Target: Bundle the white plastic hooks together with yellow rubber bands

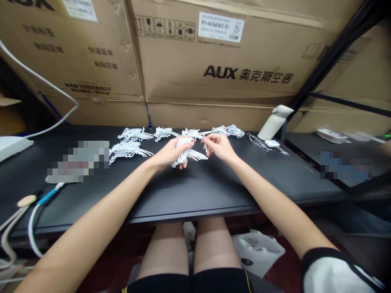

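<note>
My left hand (172,154) is wrapped round a bundle of thin white hooked pieces (183,151), whose straight ends fan out to the right. Just right of it, my right hand (217,147) pinches one slim white piece (205,143) between thumb and fingertips. Behind both hands, more bundles of the same pieces lie in a row on the black table (189,195), including one at the far left of the row (134,133) and a looser pile (229,130) at its right end. Another bundle (126,149) lies left of my left hand.
A blurred-out device (77,162) with a white cable lies at the left. Glasses (258,142), a small white case (272,144) and a cream bottle (275,123) stand or lie at the back right. Large cardboard boxes (220,85) rise behind the table; a black shelf frame (324,53) is at the right.
</note>
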Tool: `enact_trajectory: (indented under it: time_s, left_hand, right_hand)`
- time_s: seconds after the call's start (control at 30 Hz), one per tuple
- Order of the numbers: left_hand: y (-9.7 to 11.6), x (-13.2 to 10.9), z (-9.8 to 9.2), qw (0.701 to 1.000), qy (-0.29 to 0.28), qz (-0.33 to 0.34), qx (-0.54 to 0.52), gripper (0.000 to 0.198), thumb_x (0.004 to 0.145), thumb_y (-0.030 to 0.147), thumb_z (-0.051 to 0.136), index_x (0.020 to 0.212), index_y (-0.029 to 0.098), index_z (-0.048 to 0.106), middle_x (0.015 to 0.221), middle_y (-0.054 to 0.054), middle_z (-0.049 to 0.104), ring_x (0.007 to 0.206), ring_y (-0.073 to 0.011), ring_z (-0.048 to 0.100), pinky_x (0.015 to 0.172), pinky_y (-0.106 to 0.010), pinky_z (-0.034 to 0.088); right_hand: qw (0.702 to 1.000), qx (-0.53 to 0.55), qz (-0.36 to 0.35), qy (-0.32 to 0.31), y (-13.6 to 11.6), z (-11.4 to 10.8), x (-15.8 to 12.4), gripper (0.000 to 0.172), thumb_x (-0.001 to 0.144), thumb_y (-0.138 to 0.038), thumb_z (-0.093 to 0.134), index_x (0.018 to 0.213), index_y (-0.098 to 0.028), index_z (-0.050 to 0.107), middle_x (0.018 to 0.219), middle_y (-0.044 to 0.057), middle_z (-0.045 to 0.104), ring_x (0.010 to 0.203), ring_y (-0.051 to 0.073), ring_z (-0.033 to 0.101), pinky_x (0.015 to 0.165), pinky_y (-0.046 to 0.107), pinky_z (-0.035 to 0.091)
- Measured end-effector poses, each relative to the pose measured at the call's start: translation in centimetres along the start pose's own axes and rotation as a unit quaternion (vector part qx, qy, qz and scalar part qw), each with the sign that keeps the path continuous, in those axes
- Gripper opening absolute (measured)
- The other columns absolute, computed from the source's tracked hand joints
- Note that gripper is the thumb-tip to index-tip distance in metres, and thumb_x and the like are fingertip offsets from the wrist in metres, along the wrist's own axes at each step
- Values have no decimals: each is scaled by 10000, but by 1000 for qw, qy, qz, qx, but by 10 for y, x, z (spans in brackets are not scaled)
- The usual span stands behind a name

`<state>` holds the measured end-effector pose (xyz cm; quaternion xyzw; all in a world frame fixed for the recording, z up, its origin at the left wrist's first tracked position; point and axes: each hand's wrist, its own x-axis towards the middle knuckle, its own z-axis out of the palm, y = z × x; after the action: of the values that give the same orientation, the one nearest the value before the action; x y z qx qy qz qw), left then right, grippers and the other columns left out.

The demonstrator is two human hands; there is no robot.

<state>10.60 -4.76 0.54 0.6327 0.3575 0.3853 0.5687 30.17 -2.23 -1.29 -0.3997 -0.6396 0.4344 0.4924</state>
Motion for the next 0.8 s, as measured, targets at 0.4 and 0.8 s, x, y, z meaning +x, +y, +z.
enact_trajectory:
  time_s: [0.4, 0.8]
  left_hand:
    - [-5, 2, -3, 999, 28, -19, 8, 549, 801, 447, 676, 1251, 194, 490, 597, -47, 671, 359, -178, 582, 323, -237, 444]
    - [-2, 5, -3, 998, 56, -1, -28, 472, 808, 441, 671, 1171, 160, 560, 588, -58, 665, 351, -177, 579, 311, -236, 435]
  right_hand:
    - [1000, 3, 3, -23, 0, 1, 0, 255, 756, -318, 623, 567, -162, 554, 359, -70, 439, 301, 76, 431, 378, 205, 392]
    - [997, 1, -49, 57, 0, 3, -1, 199, 762, -309, 589, 622, -168, 584, 472, -47, 519, 356, 68, 457, 393, 205, 397]
